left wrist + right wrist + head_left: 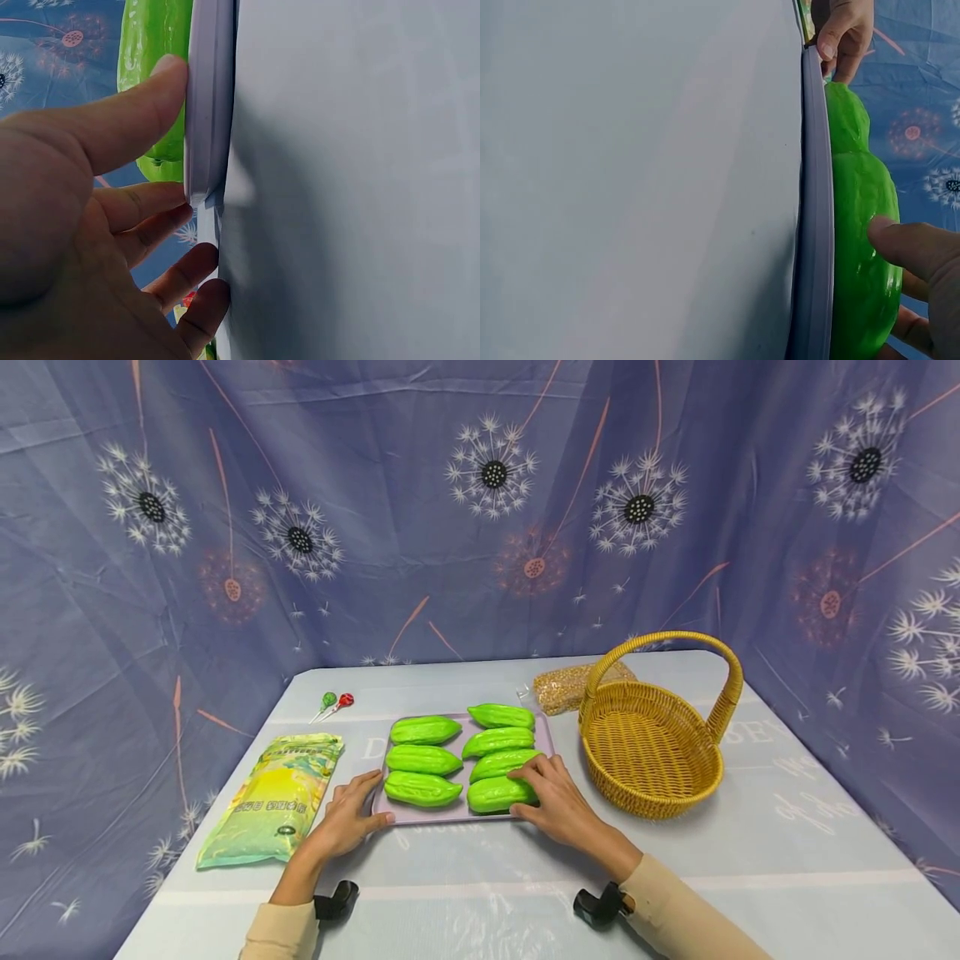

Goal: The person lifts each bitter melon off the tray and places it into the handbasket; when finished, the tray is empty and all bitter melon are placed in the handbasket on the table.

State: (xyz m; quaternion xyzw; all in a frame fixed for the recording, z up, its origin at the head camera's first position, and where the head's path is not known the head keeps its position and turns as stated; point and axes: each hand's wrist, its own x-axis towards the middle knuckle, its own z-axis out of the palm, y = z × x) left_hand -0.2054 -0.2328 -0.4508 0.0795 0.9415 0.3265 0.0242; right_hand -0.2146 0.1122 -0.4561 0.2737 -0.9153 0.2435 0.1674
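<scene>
A shallow lilac tray (442, 817) lies on the table with several bright green toy bitter melons in two columns. My left hand (351, 814) holds its near left corner, thumb along the front rim and fingers at the left side. In the left wrist view the thumb and index fingertip press the tray's rim (206, 97). My right hand (555, 797) is over the right column and grips the nearest bitter melon (498, 795). The right wrist view has the thumb on this bitter melon's (859, 247) near face, with the other fingers partly hidden behind it.
A wicker basket (652, 797) with a tall handle stands right of the tray. Behind it lies a clear bag of tan grains (562, 689). To the left are a yellow-green packet (277, 797) and two lollipops, one green (328, 699), one red (345, 700). A patterned curtain hangs behind.
</scene>
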